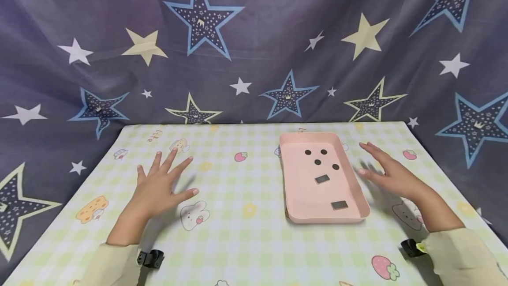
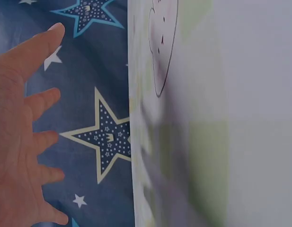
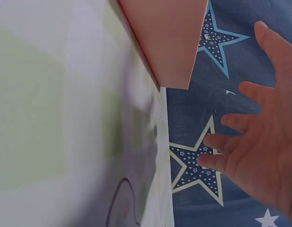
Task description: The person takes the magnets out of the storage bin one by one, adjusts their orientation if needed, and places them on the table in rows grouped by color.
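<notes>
Right of centre in the frame, a shallow pink plastic-looking rectangular tray (image 1: pixel 307 202), probably light and stiff, best held by its long sides, with four black discs (image 1: pixel 318 162) and two dark rectangular pieces (image 1: pixel 322 179) inside; left grip (image 1: pixel 155 190) and right grip (image 1: pixel 397 182) spread, empty.

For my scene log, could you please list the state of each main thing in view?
left hand, fingers spread, empty
right hand, open, empty
tray, right side up, uncovered
discs, lying in tray, apart
bars, lying in tray, apart
cloth, spread flat
curtain, hanging
</notes>
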Tool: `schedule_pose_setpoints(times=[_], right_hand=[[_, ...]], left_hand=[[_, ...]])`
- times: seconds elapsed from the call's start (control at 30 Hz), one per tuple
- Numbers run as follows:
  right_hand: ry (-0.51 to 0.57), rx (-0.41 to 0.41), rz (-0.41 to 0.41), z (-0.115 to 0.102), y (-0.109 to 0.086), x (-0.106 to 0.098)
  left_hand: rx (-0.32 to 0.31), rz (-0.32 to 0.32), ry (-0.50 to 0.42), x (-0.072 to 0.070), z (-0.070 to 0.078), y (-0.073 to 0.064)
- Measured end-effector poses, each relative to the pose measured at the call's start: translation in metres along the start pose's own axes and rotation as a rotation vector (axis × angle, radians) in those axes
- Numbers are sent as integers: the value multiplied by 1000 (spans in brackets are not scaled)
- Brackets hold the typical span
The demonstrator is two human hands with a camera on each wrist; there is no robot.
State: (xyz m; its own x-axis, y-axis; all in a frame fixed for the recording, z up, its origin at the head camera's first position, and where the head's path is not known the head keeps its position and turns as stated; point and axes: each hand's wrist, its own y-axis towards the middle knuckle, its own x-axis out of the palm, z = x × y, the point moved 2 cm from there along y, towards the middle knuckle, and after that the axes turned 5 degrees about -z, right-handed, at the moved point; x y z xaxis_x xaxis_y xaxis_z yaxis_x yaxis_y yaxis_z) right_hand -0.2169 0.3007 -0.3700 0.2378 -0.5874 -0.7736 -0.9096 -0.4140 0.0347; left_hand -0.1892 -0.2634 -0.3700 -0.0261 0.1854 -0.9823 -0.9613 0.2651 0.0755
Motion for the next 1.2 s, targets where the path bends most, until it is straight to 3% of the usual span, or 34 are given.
schedule_pose_setpoints(times=[0.23, 0.4, 0.9, 1.2], right_hand=[[162, 8, -4, 5, 5, 1], [217, 19, 1, 9, 8, 1], [494, -50, -17, 17, 19, 9], [620, 45, -47, 24, 26, 10]], left_hand=[[31, 5, -42, 6, 8, 9], [51, 3, -67, 8, 15, 16], [109, -10, -115, 12, 30, 25], [173, 28, -169, 13, 36, 29]])
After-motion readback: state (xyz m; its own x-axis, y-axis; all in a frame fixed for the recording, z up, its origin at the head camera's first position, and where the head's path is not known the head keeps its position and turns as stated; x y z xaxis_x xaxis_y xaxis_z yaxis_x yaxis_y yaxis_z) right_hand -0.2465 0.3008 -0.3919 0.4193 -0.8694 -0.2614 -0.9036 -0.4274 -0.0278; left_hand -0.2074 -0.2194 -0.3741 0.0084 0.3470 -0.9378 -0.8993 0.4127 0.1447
